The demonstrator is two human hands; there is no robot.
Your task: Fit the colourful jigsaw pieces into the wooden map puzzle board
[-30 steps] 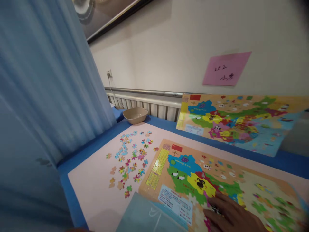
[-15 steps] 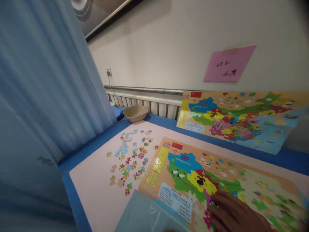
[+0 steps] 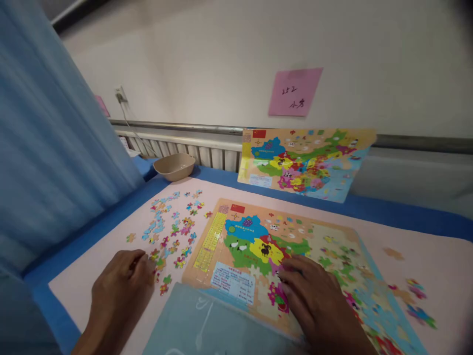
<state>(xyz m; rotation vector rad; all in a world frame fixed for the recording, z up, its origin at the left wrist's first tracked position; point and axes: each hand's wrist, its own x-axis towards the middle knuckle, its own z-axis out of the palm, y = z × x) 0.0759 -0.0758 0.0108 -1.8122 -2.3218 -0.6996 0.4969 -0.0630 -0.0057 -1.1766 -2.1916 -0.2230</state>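
Note:
My left hand (image 3: 118,288) is over the left part of the pink sheet, fingers curled together beside the loose puzzle pieces (image 3: 158,227). What its fingertips hold, if anything, is hidden. On the right, my right hand (image 3: 318,298) rests over the partly filled map jigsaw puzzle (image 3: 240,246), fingers stretched and slightly apart near the yellow and magenta regions. Its fingertips touch the puzzle surface. Bare backing shows below the green region, while the puzzle's right side carries several loose pieces (image 3: 340,261).
A matching map picture (image 3: 295,162) leans against the wall behind. The beige bowl (image 3: 175,166) stands at the back left. A blue-grey folder-like item (image 3: 207,323) overlaps the puzzle's front edge. More pieces (image 3: 417,296) lie at the right; a blue curtain (image 3: 55,162) hangs at the left.
My left hand has come into view and reached the loose pieces. My right hand stays over the same part of the puzzle. The view has shifted right.

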